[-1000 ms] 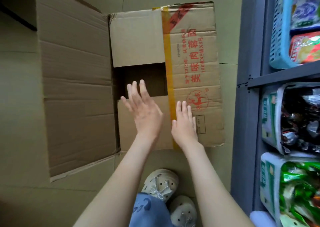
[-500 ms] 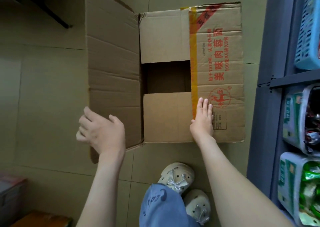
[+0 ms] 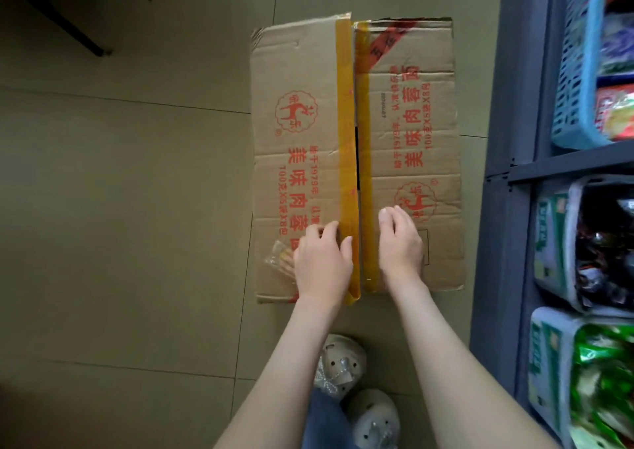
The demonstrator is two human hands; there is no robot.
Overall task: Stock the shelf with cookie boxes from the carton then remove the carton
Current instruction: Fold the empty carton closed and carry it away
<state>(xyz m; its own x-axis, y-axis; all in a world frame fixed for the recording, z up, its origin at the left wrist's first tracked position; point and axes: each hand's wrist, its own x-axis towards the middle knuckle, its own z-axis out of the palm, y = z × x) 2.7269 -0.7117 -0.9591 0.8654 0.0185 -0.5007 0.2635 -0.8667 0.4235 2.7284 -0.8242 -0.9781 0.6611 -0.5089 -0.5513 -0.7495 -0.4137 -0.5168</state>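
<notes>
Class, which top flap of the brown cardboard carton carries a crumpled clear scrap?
The left flap: the crumpled clear scrap lies beside the left hand; the right flap has none.

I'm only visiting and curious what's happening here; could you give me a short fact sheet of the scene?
carton: on the floor, both top flaps folded down, thin gap at the seam
tape: yellow-brown strips along both flap edges
left hand: rests on the left flap by the seam
right hand: rests on the right flap
shelf: right of the carton, with a blue basket and packaged snacks
</notes>
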